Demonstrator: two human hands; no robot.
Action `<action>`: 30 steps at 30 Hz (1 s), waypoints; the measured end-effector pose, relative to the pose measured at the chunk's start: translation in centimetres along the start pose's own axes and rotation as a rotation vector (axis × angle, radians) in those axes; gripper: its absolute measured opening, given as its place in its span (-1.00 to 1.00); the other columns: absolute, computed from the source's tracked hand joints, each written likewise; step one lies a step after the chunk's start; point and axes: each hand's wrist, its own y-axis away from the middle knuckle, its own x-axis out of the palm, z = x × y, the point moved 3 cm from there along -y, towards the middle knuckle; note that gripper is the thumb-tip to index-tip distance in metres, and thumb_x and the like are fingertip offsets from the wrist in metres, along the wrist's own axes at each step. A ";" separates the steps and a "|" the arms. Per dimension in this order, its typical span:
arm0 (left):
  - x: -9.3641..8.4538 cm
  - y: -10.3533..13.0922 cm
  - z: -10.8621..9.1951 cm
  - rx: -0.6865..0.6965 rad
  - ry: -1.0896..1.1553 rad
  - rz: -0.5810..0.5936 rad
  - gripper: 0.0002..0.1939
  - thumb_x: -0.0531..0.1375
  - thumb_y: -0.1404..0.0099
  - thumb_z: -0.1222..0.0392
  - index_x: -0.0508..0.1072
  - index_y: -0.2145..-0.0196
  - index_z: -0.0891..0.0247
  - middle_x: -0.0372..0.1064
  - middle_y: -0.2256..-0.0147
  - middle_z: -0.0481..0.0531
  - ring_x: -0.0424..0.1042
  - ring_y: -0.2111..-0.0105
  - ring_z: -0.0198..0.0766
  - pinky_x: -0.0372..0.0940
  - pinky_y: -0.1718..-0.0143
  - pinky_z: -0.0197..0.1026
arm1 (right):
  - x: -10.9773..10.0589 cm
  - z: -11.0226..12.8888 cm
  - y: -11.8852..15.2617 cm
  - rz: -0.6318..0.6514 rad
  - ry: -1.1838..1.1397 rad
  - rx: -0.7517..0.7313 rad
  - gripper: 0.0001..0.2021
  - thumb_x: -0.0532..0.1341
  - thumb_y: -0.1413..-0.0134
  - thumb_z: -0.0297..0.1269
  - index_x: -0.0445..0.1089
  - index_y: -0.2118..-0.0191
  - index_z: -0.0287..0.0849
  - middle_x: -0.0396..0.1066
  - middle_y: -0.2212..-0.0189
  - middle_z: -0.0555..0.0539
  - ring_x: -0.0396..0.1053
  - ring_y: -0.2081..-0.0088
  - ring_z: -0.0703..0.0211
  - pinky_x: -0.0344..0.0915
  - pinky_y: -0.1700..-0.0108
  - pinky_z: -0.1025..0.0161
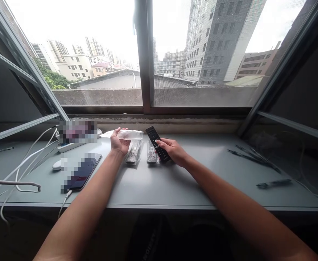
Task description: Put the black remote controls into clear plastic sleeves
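In my right hand [174, 151] is a black remote control [156, 143], tilted with its buttons facing up and its top end pointing to the upper left. My left hand [120, 142] grips a clear plastic sleeve [131, 135] that stretches out to both sides of the fingers. Two bagged items lie on the desk between my hands: the left bagged item [132, 156] is just under the sleeve, and the right bagged item [151, 156] is beside the remote. Wrinkled clear plastic wraps both, so their kind is hard to make out.
A phone [86, 174] on a charging cable and a white mouse-like object [57, 165] lie left on the desk [159, 192]. Behind them is a power strip [74, 144] with white cables. Several pens [254, 157] lie right, with another pen [273, 184] nearer. A window stands behind.
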 end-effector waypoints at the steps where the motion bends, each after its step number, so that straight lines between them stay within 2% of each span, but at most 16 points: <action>1: -0.1 -0.1 -0.1 0.013 -0.005 0.002 -0.88 0.28 -0.42 0.18 0.53 0.17 0.28 0.58 0.26 0.07 0.60 0.39 -0.24 0.48 0.38 -0.24 | 0.1 0.1 0.1 0.019 0.007 0.011 -0.50 0.48 -0.16 0.19 0.55 0.09 -0.19 0.58 0.40 -0.05 0.44 0.52 0.23 0.47 0.49 0.30; 8: 0.3 0.2 0.2 0.028 -0.057 0.040 -0.88 0.33 -0.40 0.21 0.53 0.16 0.30 0.59 0.23 0.08 0.59 0.35 -0.27 0.52 0.30 -0.26 | 0.9 0.2 0.7 0.181 0.077 0.120 -0.53 0.48 -0.22 0.14 0.56 0.15 -0.24 0.67 0.32 -0.17 0.53 0.51 0.21 0.50 0.51 0.33; 12: 1.1 0.9 0.9 0.017 -0.170 0.186 -0.80 0.39 -0.38 0.16 0.54 0.13 0.30 0.60 0.20 0.09 0.55 0.39 -0.29 0.51 0.33 -0.26 | 0.9 0.1 0.7 0.205 0.065 0.150 -0.55 0.50 -0.22 0.09 0.60 0.11 -0.27 0.69 0.32 -0.19 0.55 0.51 0.19 0.52 0.50 0.32; 13: 1.3 1.1 1.1 0.018 -0.216 0.235 -0.76 0.41 -0.37 0.13 0.55 0.10 0.31 0.61 0.19 0.11 0.55 0.38 -0.29 0.51 0.32 -0.25 | 0.9 0.1 0.7 0.204 0.059 0.147 -0.55 0.50 -0.23 0.07 0.60 0.07 -0.27 0.69 0.32 -0.19 0.57 0.49 0.18 0.54 0.49 0.32; 15: 1.7 1.5 1.6 0.021 -0.310 0.321 -0.65 0.44 -0.36 0.03 0.56 0.05 0.32 0.62 0.14 0.15 0.58 0.35 -0.25 0.52 0.29 -0.22 | 1.0 0.2 0.7 0.188 0.041 0.130 -0.50 0.50 -0.25 0.00 0.56 -0.12 -0.27 0.69 0.31 -0.17 0.61 0.43 0.12 0.57 0.47 0.29; 17: 2.0 1.8 2.1 0.010 -0.393 0.408 -0.53 0.46 -0.35 -0.07 0.57 -0.03 0.34 0.63 0.09 0.20 0.61 0.29 -0.20 0.53 0.25 -0.19 | 1.1 0.2 0.6 0.153 0.021 0.110 -0.31 0.50 -0.27 -0.06 0.37 -0.38 -0.24 0.69 0.31 -0.14 0.65 0.38 0.05 0.60 0.45 0.24; 19: 2.1 2.1 2.6 -0.012 -0.463 0.501 -0.44 0.49 -0.31 -0.09 0.56 -0.10 0.33 0.64 0.03 0.25 0.64 0.22 -0.15 0.53 0.18 -0.16 | 1.1 0.2 0.6 0.123 0.014 0.102 -0.16 0.50 -0.29 -0.09 0.17 -0.51 -0.22 0.69 0.30 -0.13 0.65 0.37 0.03 0.62 0.45 0.20; 25: 2.4 3.0 3.3 -0.059 -0.593 0.725 -0.39 0.51 -0.32 0.06 0.54 -0.24 0.29 0.62 -0.08 0.31 0.64 -0.04 0.02 0.50 -0.08 -0.05 | 0.7 -0.4 0.2 0.050 0.051 0.061 -0.09 0.47 -0.30 -0.09 0.03 -0.56 -0.20 0.70 0.28 -0.11 0.59 0.44 0.09 0.60 0.45 0.19; 28: 2.5 3.4 3.4 -0.079 -0.576 0.767 -0.38 0.50 -0.34 0.12 0.51 -0.29 0.27 0.62 -0.10 0.28 0.65 -0.04 -0.01 0.50 -0.10 -0.06 | 0.5 -0.7 0.1 0.028 0.075 0.032 -0.09 0.47 -0.30 -0.09 0.03 -0.57 -0.16 0.69 0.26 -0.11 0.62 0.36 0.05 0.60 0.42 0.19; 30: 2.6 3.4 3.3 -0.080 -0.549 0.755 -0.39 0.50 -0.34 0.16 0.50 -0.29 0.27 0.63 -0.08 0.27 0.66 -0.01 -0.05 0.50 -0.08 -0.09 | 0.4 -0.8 0.0 0.037 0.108 0.008 -0.12 0.47 -0.29 -0.10 0.09 -0.56 -0.13 0.69 0.23 -0.10 0.64 0.30 0.04 0.59 0.38 0.22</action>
